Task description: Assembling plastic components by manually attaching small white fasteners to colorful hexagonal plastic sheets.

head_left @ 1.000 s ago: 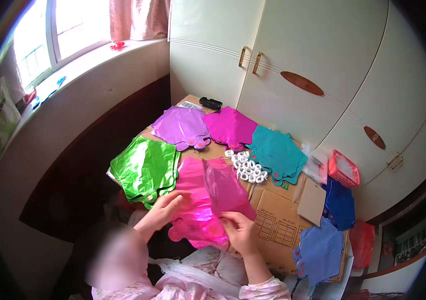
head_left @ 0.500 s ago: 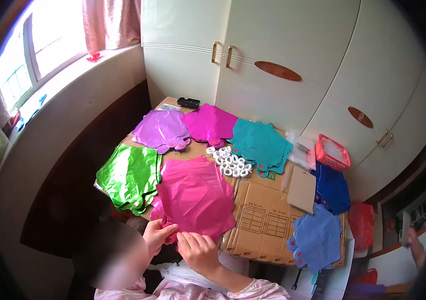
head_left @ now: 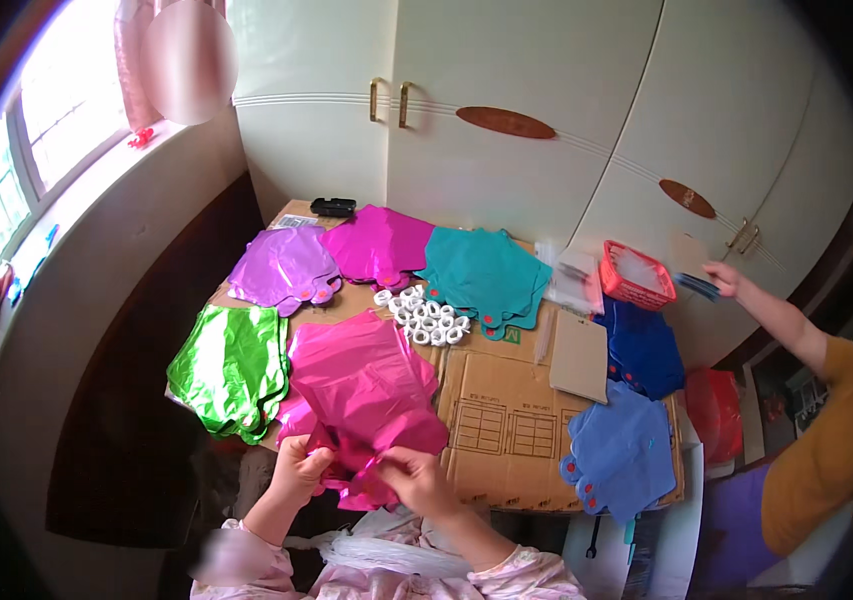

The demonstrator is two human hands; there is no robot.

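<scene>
The foil sheets [head_left: 361, 375] are hot pink, the rings [head_left: 433, 325] white, the cardboard [head_left: 471, 385] brown with dark grids — the sleeves [head_left: 529, 577] whitish with pink blotches.

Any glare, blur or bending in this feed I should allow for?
Head view: window glaring white, bright highlights on the green sheets, milder sheen on the pink sheets; head view: blurred patch over part of the curtain, windowsill visibly curved.
</scene>
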